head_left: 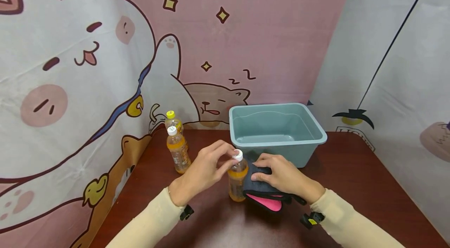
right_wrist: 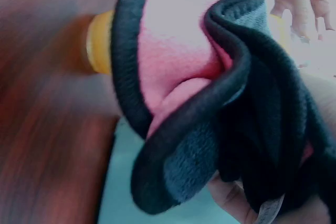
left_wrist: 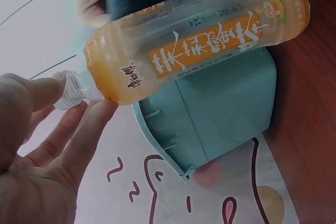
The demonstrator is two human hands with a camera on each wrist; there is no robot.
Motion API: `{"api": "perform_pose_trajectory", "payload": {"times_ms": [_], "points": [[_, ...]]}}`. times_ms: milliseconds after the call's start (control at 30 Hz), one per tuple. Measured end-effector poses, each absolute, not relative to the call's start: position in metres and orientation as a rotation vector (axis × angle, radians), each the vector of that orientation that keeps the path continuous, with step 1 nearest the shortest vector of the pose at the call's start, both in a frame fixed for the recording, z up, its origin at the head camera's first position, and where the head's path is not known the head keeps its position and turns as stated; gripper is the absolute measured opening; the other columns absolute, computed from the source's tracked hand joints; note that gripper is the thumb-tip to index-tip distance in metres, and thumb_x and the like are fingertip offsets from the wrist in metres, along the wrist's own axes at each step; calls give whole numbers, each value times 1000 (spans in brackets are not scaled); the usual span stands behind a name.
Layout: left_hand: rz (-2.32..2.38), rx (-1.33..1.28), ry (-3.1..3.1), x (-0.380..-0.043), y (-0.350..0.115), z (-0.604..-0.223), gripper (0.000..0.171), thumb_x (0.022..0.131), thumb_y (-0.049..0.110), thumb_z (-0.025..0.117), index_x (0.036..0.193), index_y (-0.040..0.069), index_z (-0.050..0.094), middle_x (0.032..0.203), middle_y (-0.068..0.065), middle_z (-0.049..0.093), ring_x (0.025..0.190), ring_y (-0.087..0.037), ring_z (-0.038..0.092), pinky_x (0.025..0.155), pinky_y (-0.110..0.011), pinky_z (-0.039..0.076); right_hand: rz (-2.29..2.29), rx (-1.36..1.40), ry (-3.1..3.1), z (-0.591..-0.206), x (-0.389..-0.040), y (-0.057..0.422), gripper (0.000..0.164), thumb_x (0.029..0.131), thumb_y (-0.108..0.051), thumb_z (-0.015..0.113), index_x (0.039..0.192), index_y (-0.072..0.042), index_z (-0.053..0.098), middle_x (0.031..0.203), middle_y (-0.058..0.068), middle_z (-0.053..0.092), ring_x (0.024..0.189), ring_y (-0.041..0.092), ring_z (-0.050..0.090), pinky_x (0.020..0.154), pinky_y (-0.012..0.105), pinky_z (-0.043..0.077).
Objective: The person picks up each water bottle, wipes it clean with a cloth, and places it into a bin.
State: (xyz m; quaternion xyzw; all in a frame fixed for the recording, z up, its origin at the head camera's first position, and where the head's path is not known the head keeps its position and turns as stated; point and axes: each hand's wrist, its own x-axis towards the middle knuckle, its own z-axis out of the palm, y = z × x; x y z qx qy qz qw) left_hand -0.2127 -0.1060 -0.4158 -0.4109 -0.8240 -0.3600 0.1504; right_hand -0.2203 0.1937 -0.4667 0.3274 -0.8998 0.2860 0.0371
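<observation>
bottle [head_left: 237, 182] (lbl [left_wrist: 210, 48] "茉莉蜜茶"): lh [head_left: 211, 165] pinches white cap [head_left: 238, 155], rh [head_left: 279, 175] grips cloth [head_left: 258, 185].

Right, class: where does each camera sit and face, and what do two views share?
On the head, facing forward and down: left hand, right hand and sleeves show.
On the left wrist, facing the held bottle: left hand close, part of the right hand behind.
On the right wrist, facing the pink-lined cloth: parts of both hands show.
Both wrist views share the bin.
</observation>
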Motion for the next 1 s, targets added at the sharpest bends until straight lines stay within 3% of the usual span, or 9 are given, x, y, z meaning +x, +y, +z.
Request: {"api": "perform_pose_trajectory", "payload": {"times_ms": [200, 400, 767, 1000], "points": [[-1024, -1185, -2355, -213, -105, -416, 25, 104, 6, 88, 126, 10, 76, 125, -3, 74, 115, -16, 82, 94, -27, 72, 761, 1025, -2887, -481, -224, 191, 43, 103, -51, 89, 131, -19, 90, 112, -11, 79, 97, 1, 71, 75, 24, 61], [-1017, -1174, -2358, -212, -105, -415, 27, 103, 6, 89, 126, 11, 76, 124, -1, 74, 114, -13, 81, 97, -20, 69, 617, 1034, -2939, -493, -225, 187, 42, 99, -49, 94, 128, -19, 91, 108, -10, 78, 94, 7, 74, 72, 29, 62], [-1009, -1160, -2383, -212, -105, -416, 24, 105, 10, 88, 126, 11, 76, 122, 0, 74, 113, -13, 80, 94, -22, 70, 562, 1050, -3001, -505, -222, 182, 42, 97, -43, 97, 127, -15, 90, 117, 0, 83, 102, 22, 82, 79, 41, 71], [-1013, -1165, -2373, -213, -105, -416, 26, 104, 8, 89, 126, 11, 76, 122, -1, 74, 112, -13, 80, 92, -17, 68, 644, 1046, -2972, -504, -223, 186, 43, 100, -46, 94, 129, -15, 90, 114, -6, 81, 98, 13, 79, 75, 32, 66]]}}
